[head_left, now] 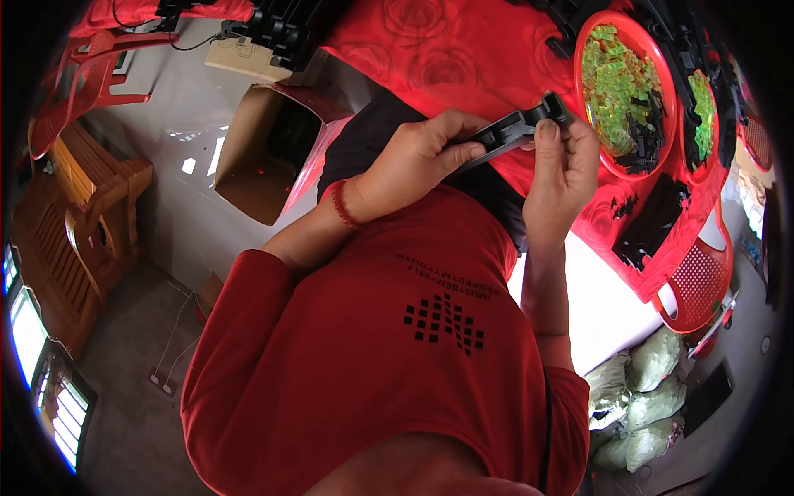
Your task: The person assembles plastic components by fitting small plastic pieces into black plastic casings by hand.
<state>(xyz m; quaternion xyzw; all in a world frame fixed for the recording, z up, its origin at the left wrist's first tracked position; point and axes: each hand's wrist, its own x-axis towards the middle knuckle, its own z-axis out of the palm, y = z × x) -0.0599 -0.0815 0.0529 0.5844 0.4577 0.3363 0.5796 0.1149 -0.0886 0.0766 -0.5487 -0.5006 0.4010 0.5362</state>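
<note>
Between my two hands is a long black plastic part (511,126) with hollow sections, tilted up toward its right end. My left hand (423,157) is closed on its left end, the thumb lying along the edge. My right hand (556,161) pinches the right end, with the thumb on the near face and the fingers partly hidden behind. Just right of my right hand stands a red basin (672,91) of small clear yellow-green pieces (616,78), with small black pieces (641,149) heaped at its near side.
A red rose-patterned cloth (430,45) covers the table. Another basin of green pieces (703,112) stands farther right. Black parts (281,29) lie at the far left. On the floor are an open cardboard box (248,157), a wooden chair (91,198) and several filled bags (653,401).
</note>
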